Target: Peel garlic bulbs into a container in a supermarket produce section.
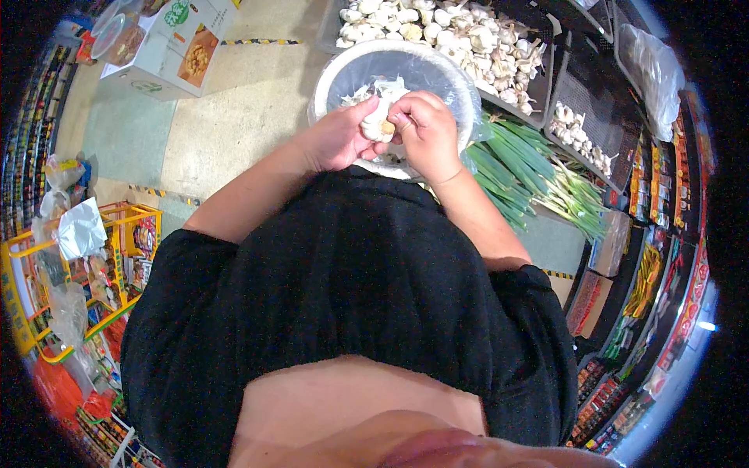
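A white garlic bulb (374, 127) rests in my left hand (342, 134), thumb along its upper side and fingers beneath. Its root end, a tan disc, faces my right. The thumb and fingers of my right hand (430, 131) pinch at the bulb beside that root end; whether a bit of skin is between them cannot be seen. Both hands are over a round bin (468, 88) with a pale rim and a clear plastic liner. Loose papery garlic skins (389, 86) show inside it, partly hidden behind my hands.
Beyond the bin, a black crate (544, 93) holds many garlic bulbs (480, 41). Another dark crate (608, 111) has fewer bulbs. Green leeks or scallions (515, 158) lie at the right near shelves of packets (649, 275). A printed carton (175, 52) and yellow rack (120, 257) stand left.
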The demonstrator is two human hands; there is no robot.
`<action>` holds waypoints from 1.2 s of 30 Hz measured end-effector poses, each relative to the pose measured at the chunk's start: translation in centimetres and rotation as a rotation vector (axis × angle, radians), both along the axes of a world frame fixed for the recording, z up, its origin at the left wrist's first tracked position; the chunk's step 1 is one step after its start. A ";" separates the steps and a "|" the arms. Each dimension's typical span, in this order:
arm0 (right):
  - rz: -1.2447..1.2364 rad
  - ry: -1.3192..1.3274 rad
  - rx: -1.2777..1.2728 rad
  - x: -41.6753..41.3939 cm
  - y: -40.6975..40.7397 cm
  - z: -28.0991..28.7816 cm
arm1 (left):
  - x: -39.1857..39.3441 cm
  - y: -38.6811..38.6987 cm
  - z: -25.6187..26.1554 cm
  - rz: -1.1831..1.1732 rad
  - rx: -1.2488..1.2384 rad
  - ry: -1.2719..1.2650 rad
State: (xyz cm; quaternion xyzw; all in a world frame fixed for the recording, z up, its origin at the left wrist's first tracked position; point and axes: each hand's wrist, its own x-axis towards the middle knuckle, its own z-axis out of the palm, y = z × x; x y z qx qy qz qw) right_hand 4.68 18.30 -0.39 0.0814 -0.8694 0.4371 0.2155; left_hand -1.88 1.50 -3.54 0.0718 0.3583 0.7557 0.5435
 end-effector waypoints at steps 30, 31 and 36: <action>-0.249 -0.455 -0.161 -1.6 3.3 -2.4 | 0.4 0.0 2.9 0.468 -0.575 1.645; -0.250 -0.454 -0.162 -1.5 3.3 -2.8 | 0.4 0.0 2.9 0.466 -0.575 1.642; -0.193 -0.533 -0.390 -1.3 2.8 -2.0 | 0.5 0.0 2.9 0.476 -0.566 1.624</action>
